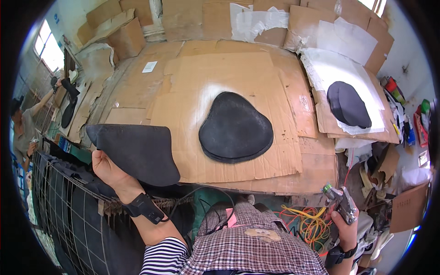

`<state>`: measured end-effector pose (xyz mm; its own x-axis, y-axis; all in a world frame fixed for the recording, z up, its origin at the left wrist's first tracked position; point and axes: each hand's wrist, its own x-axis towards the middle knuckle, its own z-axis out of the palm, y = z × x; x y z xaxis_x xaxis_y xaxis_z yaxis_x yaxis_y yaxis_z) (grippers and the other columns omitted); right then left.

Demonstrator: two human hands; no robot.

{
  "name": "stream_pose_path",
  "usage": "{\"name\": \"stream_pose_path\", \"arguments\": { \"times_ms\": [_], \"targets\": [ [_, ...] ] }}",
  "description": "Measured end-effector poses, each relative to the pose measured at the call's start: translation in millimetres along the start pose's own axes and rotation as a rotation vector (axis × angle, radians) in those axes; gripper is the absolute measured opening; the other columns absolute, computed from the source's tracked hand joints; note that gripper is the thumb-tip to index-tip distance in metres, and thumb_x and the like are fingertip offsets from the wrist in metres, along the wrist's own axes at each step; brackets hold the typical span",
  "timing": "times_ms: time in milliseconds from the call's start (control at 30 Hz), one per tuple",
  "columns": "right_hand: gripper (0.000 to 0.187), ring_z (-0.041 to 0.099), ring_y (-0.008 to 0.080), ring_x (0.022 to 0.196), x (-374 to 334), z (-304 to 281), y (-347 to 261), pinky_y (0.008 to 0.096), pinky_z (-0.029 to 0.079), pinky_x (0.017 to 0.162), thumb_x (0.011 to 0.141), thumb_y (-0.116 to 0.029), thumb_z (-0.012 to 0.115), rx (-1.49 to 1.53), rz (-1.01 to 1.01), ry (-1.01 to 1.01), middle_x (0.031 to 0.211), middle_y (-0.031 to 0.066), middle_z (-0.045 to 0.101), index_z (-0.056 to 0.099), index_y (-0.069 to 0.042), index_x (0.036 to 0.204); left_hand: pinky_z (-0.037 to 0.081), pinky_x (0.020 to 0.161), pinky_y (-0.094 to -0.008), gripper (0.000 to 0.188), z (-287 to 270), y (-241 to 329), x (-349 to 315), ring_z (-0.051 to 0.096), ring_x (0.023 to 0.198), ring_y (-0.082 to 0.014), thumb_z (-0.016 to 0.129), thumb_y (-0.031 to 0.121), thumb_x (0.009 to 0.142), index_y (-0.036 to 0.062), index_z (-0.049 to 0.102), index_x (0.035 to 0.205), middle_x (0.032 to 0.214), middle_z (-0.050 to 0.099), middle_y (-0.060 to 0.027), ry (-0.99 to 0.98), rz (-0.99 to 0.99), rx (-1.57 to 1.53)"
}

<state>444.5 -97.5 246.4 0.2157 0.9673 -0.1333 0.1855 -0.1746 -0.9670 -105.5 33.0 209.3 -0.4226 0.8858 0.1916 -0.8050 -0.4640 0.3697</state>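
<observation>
My left hand is closed on the edge of a dark grey, curved flat panel, which hangs over the table's near left edge. Its material looks like foam or soft sheet. In my right hand is a spray gun with a green fitting on top, held off the table's near right corner. Between the hands, a black rounded-triangle pad with a raised rim lies on the cardboard, touched by neither hand. To the right, a stack of black oval pads rests on white paper.
Cardboard covers the table, with more standing along the back. A wire rack of black pieces stands at near left. Orange and yellow hoses lie coiled below the right side. A co-worker is at far left with a black piece.
</observation>
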Motion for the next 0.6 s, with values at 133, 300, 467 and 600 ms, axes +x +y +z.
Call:
{"name": "stream_pose_path", "arguments": {
  "times_ms": [133, 300, 467, 600],
  "targets": [
    [0.056, 0.058, 0.0119, 0.072, -17.8, -6.8, -2.0, 0.0253, 0.047, 0.066, 0.075, -0.010, 0.070, -0.038, 0.044, -0.096, 0.081, 0.0055, 0.061, 0.049, 0.005, 0.124, 0.048, 0.090, -0.0433, 0.030, 3.4, 0.8, -7.1, 0.063, 0.093, -0.0296, 0.043, 0.012, 0.080, -0.0060, 0.062, 0.095, 0.100, 0.065, -0.0189, 0.048, -0.023, 0.010],
    [0.057, 0.058, 0.0120, 0.072, -20.4, 11.8, -3.0, 0.0256, 0.047, 0.066, 0.073, -0.004, 0.070, 0.109, 0.107, -0.335, 0.083, 0.0074, 0.062, 0.049, 0.004, 0.125, 0.051, 0.084, -0.0396, 0.026, 25.2, -11.2, -17.3, 0.064, 0.089, -0.0267, 0.043, 0.012, 0.082, -0.0043, 0.062, 0.090, 0.094, 0.066, -0.0163, -0.009, -0.069, 0.031],
    [0.054, 0.063, 0.0163, 0.068, -8.7, 49.9, -2.3, 0.0277, 0.052, 0.064, 0.072, -0.011, 0.075, 0.172, 0.062, -0.241, 0.080, 0.0094, 0.062, 0.051, 0.003, 0.117, 0.051, 0.074, -0.0263, 0.018, 7.2, -14.7, -21.0, 0.061, 0.076, -0.0151, 0.043, 0.002, 0.088, -0.0021, 0.060, 0.083, 0.084, 0.065, -0.0096, 0.096, 0.300, 0.545],
    [0.051, 0.060, 0.0138, 0.072, 9.3, 58.0, -11.6, 0.0269, 0.051, 0.066, 0.079, -0.007, 0.070, 0.249, -0.021, -0.167, 0.084, 0.0069, 0.060, 0.047, 0.002, 0.123, 0.051, 0.070, -0.0220, 0.018, 28.4, 4.2, -38.3, 0.058, 0.071, -0.0094, 0.044, -0.003, 0.088, -0.0002, 0.058, 0.077, 0.081, 0.064, -0.0071, 0.190, 0.364, 0.461]
  ]
}}
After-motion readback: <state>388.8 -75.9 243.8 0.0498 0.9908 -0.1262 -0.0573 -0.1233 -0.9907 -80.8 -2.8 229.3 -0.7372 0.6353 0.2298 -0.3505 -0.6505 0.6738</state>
